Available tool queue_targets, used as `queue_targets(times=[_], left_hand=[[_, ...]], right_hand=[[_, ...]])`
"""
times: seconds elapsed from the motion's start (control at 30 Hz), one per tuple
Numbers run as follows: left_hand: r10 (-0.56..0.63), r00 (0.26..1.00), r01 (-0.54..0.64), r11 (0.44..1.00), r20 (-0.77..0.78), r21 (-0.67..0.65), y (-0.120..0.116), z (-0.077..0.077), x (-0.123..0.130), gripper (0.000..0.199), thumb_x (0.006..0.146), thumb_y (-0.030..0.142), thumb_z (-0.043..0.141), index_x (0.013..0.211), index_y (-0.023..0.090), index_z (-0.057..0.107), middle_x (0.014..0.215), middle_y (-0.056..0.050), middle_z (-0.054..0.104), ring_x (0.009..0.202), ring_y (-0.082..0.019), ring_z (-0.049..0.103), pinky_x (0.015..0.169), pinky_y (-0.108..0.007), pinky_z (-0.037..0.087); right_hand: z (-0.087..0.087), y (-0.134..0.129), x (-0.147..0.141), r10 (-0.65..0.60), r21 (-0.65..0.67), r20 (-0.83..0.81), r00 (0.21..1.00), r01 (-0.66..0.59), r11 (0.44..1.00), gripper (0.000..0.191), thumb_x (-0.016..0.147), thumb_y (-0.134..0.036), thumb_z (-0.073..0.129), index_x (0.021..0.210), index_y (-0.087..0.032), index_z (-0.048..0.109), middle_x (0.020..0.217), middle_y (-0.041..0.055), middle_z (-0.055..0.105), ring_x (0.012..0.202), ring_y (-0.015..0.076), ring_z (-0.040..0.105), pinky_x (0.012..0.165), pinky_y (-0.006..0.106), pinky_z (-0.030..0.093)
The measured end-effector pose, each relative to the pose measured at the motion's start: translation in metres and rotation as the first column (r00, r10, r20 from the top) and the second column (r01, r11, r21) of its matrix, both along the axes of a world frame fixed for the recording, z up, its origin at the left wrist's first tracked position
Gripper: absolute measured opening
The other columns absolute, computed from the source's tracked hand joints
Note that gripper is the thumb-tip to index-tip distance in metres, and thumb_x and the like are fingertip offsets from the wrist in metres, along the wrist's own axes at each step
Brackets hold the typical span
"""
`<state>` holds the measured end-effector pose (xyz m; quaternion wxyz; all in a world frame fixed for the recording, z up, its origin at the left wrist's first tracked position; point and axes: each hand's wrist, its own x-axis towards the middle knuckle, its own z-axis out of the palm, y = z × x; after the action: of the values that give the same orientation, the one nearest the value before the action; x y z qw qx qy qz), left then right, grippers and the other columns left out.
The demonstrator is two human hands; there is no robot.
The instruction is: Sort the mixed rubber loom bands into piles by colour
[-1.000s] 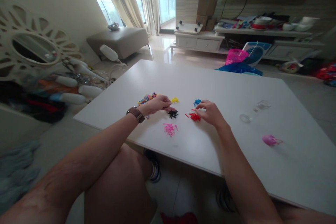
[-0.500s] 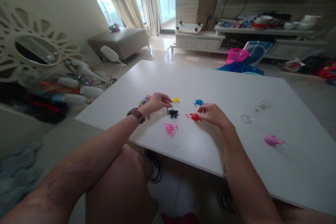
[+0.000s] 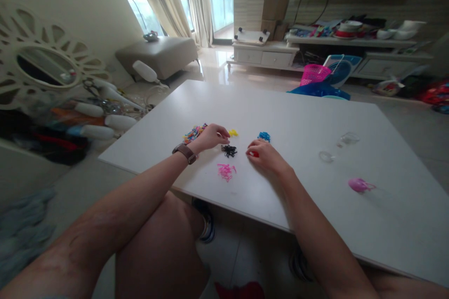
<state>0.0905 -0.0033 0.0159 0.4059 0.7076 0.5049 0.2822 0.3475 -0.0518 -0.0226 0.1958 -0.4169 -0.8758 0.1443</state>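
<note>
My left hand (image 3: pixel 214 136), with a brown watch band at the wrist, hovers between a mixed-colour heap of small rubber bands (image 3: pixel 192 134) and the black rubber bands (image 3: pixel 229 151). Its thumb and fingers are pinched together; whatever they hold is too small to name. My right hand (image 3: pixel 264 155) is curled low over the red rubber bands (image 3: pixel 255 153), which show between its fingers and are mostly covered. Behind it lie blue rubber bands (image 3: pixel 264 136). Yellow rubber bands (image 3: pixel 233 133) sit just beyond my left fingertips, and pink rubber bands (image 3: pixel 226 172) lie nearest me.
On the right of the white table (image 3: pixel 308 205) are a pinkish-purple pouch-like thing (image 3: pixel 358 185), a clear ring-shaped piece (image 3: pixel 327 156) and another clear container (image 3: pixel 349 138). A pink basket (image 3: pixel 315 74) stands past the far edge. A lamp with white shades (image 3: pixel 121 122) is on the left.
My right hand has moved left and closed over the red rubber bands, hiding most of them. My left hand stays nearly in place. The view has shifted slightly.
</note>
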Motion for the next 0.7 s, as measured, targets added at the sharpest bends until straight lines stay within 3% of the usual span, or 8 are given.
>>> queue_targets(times=[0.17,0.3,0.47,0.7], left_hand=[[-0.022,0.999,0.022,1.000,-0.027,-0.013,0.005,-0.015,0.001,0.017,0.064,0.020,0.080,0.078,0.011,0.074,0.067,-0.005,0.070,0.061,-0.013,0.062,0.057,-0.023,0.046],[-0.040,0.995,0.040,0.999,-0.090,0.005,0.006,-0.019,0.004,0.018,0.066,0.022,0.079,0.080,0.010,0.075,0.068,-0.006,0.071,0.061,-0.012,0.060,0.056,-0.023,0.045],[-0.006,0.985,0.009,1.000,-0.170,0.019,0.006,-0.004,-0.004,0.021,0.068,0.029,0.078,0.081,0.012,0.075,0.075,-0.007,0.072,0.064,-0.013,0.061,0.057,-0.023,0.045],[0.098,0.989,-0.106,0.992,-0.113,-0.065,0.007,0.009,-0.048,0.028,0.069,0.033,0.076,0.087,0.012,0.075,0.073,-0.006,0.070,0.060,-0.012,0.058,0.055,-0.023,0.043]], right_hand=[[0.003,-0.001,0.001,-0.064,0.009,-0.014,0.998,0.064,0.998,0.013,0.083,-0.013,0.063,0.075,-0.021,0.069,0.094,0.0059,0.067,0.096,0.0225,0.056,0.089,0.038,0.046],[0.005,0.000,0.000,-0.086,0.028,-0.092,0.992,0.089,0.996,0.005,0.086,-0.020,0.064,0.086,-0.021,0.069,0.096,0.0068,0.067,0.099,0.0236,0.056,0.088,0.037,0.046],[0.004,0.001,0.001,-0.097,0.056,-0.120,0.988,0.104,0.993,0.010,0.090,-0.024,0.060,0.094,-0.020,0.068,0.098,0.0080,0.067,0.100,0.0252,0.056,0.089,0.039,0.045],[0.005,0.001,0.002,-0.098,0.051,-0.122,0.988,0.105,0.993,0.011,0.089,-0.023,0.058,0.089,-0.019,0.068,0.096,0.0081,0.067,0.097,0.0248,0.057,0.087,0.038,0.045]])
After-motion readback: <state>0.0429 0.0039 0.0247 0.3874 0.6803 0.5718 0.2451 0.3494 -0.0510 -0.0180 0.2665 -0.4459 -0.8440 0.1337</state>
